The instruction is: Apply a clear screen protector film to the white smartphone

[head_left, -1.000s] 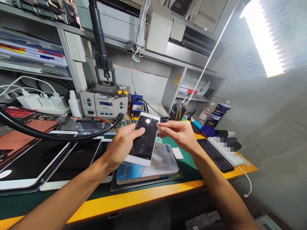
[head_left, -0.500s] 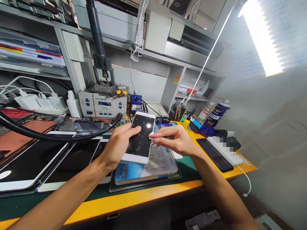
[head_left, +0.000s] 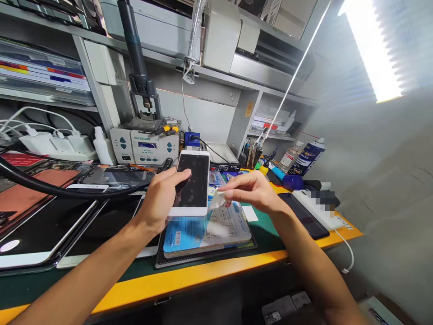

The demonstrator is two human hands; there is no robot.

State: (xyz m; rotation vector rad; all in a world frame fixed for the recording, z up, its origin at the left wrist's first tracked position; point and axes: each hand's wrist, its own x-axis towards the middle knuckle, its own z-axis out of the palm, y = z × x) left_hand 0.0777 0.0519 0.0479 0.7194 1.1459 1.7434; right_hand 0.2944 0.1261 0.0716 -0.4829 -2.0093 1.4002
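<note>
Your left hand (head_left: 158,198) grips the white smartphone (head_left: 195,189), its long axis upright, running away from your palm. Your right hand (head_left: 255,192) pinches a white wipe (head_left: 216,201) between its fingers — just beside the phone's lower right edge.

The smartphone (head_left: 192,183) stands straighter in the left hand (head_left: 158,198); the right hand (head_left: 252,192) has slid its wipe (head_left: 217,201) lower.
</note>
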